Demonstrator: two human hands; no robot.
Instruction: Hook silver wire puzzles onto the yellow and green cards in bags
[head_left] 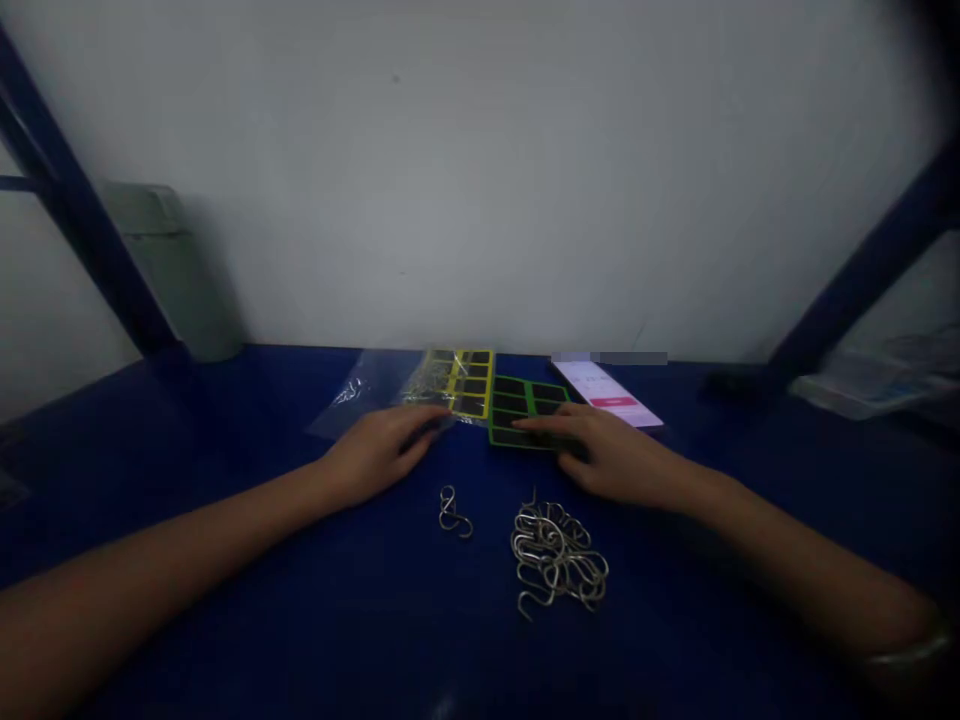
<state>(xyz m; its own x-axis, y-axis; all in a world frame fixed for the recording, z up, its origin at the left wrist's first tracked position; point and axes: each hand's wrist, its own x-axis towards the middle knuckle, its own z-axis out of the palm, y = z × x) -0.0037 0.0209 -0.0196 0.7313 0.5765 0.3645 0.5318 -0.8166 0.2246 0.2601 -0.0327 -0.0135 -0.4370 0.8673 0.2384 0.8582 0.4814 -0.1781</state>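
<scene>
My left hand (pixel 382 452) has its thumb and fingers closed on the near edge of a clear plastic bag (pixel 352 395). Metal hooks show inside this bag, and a yellow-bordered sheet of black labels (pixel 474 385) lies at its right side. My right hand (pixel 619 455) grips the right part of a green-bordered sheet of black labels (pixel 511 410), index finger stretched across it and thumb at its near edge. Nearer to me lie a few S-hooks (pixel 450 515), and to their right a tangled pile of metal S-hooks (pixel 555 555).
Behind my right hand a phone (pixel 607 392) with a lit screen lies on the blue table (pixel 337 620). A pale green bottle (pixel 187 270) stands at the back left by a blue post (pixel 82 190). Clear plastic items (pixel 862 385) sit at the far right.
</scene>
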